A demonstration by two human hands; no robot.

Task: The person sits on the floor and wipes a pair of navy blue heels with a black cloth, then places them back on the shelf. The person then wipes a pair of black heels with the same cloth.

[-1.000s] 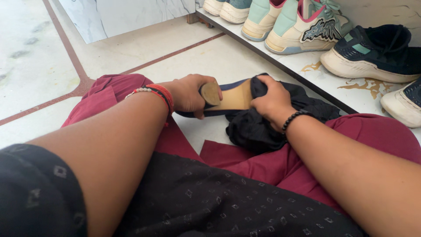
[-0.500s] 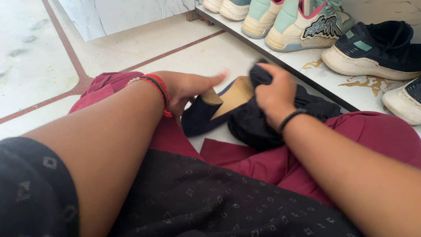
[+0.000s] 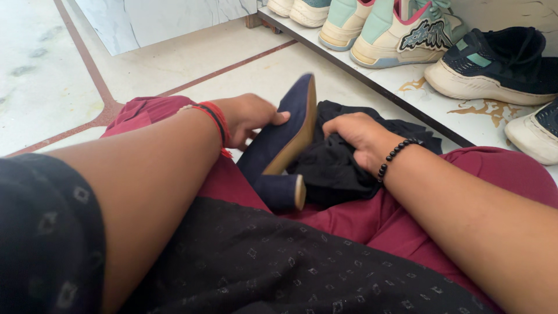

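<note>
Head view of a seated person in maroon trousers and a dark patterned top. The left hand [image 3: 251, 118], with red and black threads at the wrist, is closed around the upper of a navy block-heeled shoe [image 3: 283, 145], thumb lying across the side that faces the camera; the shoe stands tilted on its side over the lap, toe pointing up and away, tan sole turned to the right, block heel [image 3: 281, 191] lowest and nearest the body. The right hand [image 3: 361, 138], with a black bead bracelet [image 3: 396, 154] at the wrist, rests knuckles up with fingers curled into a black cloth [image 3: 334, 163] bunched on the right thigh; the cloth lies just beside the sole of the shoe, and whether they touch cannot be told. Beyond the knees lies a pale tiled floor [image 3: 58, 70] with reddish inlay lines. At upper right a low marble ledge [image 3: 442, 110] carries a row of sneakers: a mint and pink pair [image 3: 395, 29], a dark navy one [image 3: 494, 64] and a white one [image 3: 537, 134] cut by the frame edge
</note>
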